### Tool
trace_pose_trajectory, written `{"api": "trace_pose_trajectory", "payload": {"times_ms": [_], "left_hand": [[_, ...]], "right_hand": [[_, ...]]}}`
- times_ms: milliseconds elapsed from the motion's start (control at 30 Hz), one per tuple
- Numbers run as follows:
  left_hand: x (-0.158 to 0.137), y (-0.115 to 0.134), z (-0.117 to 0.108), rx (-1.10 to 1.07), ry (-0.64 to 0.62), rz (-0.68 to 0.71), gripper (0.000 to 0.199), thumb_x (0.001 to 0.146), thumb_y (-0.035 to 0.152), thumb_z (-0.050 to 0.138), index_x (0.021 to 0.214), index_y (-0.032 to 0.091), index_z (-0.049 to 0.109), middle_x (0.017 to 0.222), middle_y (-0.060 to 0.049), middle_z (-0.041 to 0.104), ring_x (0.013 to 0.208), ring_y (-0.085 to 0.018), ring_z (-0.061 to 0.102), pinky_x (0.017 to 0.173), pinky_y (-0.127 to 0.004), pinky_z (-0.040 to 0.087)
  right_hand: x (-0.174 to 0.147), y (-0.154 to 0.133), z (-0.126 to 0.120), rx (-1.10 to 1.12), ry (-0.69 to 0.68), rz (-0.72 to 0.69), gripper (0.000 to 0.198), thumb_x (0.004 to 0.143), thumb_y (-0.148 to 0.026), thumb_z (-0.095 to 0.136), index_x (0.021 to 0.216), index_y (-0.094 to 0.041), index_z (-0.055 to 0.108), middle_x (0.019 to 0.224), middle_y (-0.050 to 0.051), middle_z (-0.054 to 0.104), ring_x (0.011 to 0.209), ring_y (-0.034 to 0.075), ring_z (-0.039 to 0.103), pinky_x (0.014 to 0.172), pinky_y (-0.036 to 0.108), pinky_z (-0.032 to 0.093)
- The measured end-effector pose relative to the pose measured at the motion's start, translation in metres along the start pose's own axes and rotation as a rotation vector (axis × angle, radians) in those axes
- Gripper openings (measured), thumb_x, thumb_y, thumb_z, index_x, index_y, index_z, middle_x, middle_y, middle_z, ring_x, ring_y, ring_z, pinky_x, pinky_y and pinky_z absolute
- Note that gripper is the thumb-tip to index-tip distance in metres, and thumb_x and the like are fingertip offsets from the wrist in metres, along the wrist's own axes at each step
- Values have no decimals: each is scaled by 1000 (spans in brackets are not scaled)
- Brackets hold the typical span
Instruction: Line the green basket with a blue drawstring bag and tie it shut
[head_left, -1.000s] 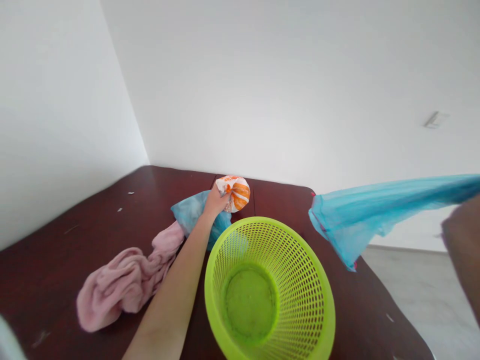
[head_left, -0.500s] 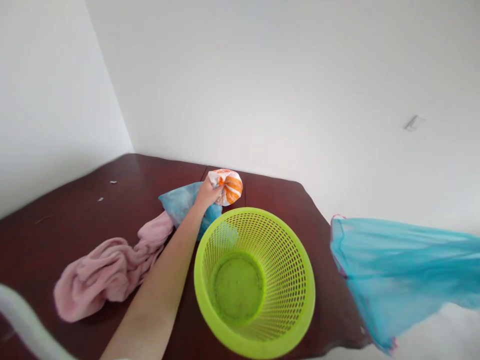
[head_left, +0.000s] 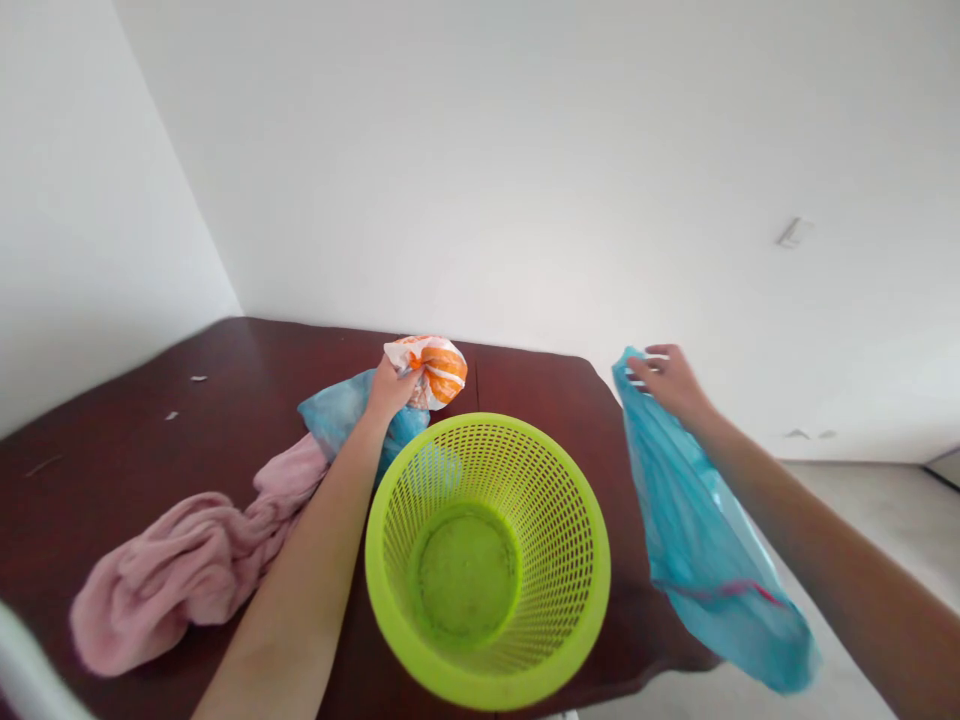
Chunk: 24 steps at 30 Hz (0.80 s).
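My left hand (head_left: 392, 388) is closed around the gathered part of a white and orange plastic bag (head_left: 442, 375), over the back of the table. Partly behind that hand and forearm lies a light blue plastic bag (head_left: 337, 410) on the tabletop. My right hand (head_left: 667, 380) pinches the top corner of a blue drawstring trash bag (head_left: 675, 510), which hangs down past the table's right edge with a pink-red string (head_left: 742, 588) near its lower end. Between my forearms stands a lime-green perforated plastic basket (head_left: 487, 560), its inside showing bare.
A crumpled pink cloth (head_left: 180, 570) lies left of my left forearm on the dark red table (head_left: 142, 400). Small white scraps (head_left: 172, 415) are scattered farther left. White walls (head_left: 487, 170) rise behind, and a pale floor (head_left: 847, 500) shows at right.
My right hand and forearm have come into view at the right. The blue trash bag, spread sideways before, now hangs downward from it. My left hand keeps its hold; the view has shifted slightly.
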<state>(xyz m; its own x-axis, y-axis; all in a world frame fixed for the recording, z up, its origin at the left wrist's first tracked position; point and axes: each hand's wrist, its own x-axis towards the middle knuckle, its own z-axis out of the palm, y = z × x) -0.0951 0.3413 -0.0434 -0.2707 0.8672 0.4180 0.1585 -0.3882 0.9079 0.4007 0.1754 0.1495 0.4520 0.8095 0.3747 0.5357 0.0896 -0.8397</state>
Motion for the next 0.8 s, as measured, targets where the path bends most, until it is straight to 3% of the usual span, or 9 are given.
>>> {"api": "trace_pose_trajectory", "payload": {"times_ms": [67,167,200,267,333,467,600,700,800], "left_hand": [[2,-3,-1,10,4,-7,57,84,29,95,134,19,72,145,-18,82,140,-39,76,130,-58,54],[4,-4,-3,21,15,-9,60,81,31,96,134,19,72,144,-18,82,141,-40,76,131,-60,52],[3,-3,-4,19,18,-8,60,80,31,97,134,20,73,143,-17,83,141,-41,76,132,-61,52],[2,-1,-5,-1,22,3,61,76,32,98,132,24,74,142,-14,83,141,-42,76,132,-62,53],[1,1,-4,-28,22,16,59,74,32,99,128,27,76,142,-13,83,142,-42,76,133,-63,53],[-1,4,-3,-46,12,5,53,79,31,97,127,27,76,140,-12,83,141,-41,76,133,-62,53],[-2,3,-4,-9,-1,-5,54,85,31,95,134,24,74,145,-14,81,143,-40,74,134,-61,51],[-1,2,-6,23,4,3,57,84,35,95,136,24,75,147,-15,80,145,-41,74,133,-60,52],[-1,1,-8,28,6,8,57,82,35,96,134,24,76,144,-16,81,144,-41,76,133,-59,54]], "right_hand": [[1,24,33,-290,-190,-98,72,91,-47,94,150,-18,65,144,27,81,133,43,81,113,69,67],[-10,61,44,-635,-344,-418,66,109,-46,68,170,-21,58,183,25,55,171,46,52,145,78,29],[-17,76,42,-701,-351,-483,63,114,-47,59,172,-24,56,186,22,52,174,44,49,147,77,23],[-36,109,35,-779,-348,-490,64,118,-50,48,176,-24,54,186,21,53,173,43,50,148,73,27],[-63,147,30,-816,-369,-356,74,117,-57,46,180,-19,49,187,25,50,175,46,47,144,73,34],[-128,213,28,-803,-500,-51,101,110,-75,48,191,-18,32,198,25,24,184,52,22,144,80,28],[-170,231,18,-559,-721,-226,84,108,-71,64,185,-40,49,200,7,27,185,40,28,150,62,28],[-169,222,10,-378,-474,-326,62,116,-61,56,172,-37,65,193,8,46,177,35,48,146,58,40],[-153,214,8,-401,-215,-318,57,113,-58,56,161,-31,71,176,14,65,163,37,63,139,60,49]]}}
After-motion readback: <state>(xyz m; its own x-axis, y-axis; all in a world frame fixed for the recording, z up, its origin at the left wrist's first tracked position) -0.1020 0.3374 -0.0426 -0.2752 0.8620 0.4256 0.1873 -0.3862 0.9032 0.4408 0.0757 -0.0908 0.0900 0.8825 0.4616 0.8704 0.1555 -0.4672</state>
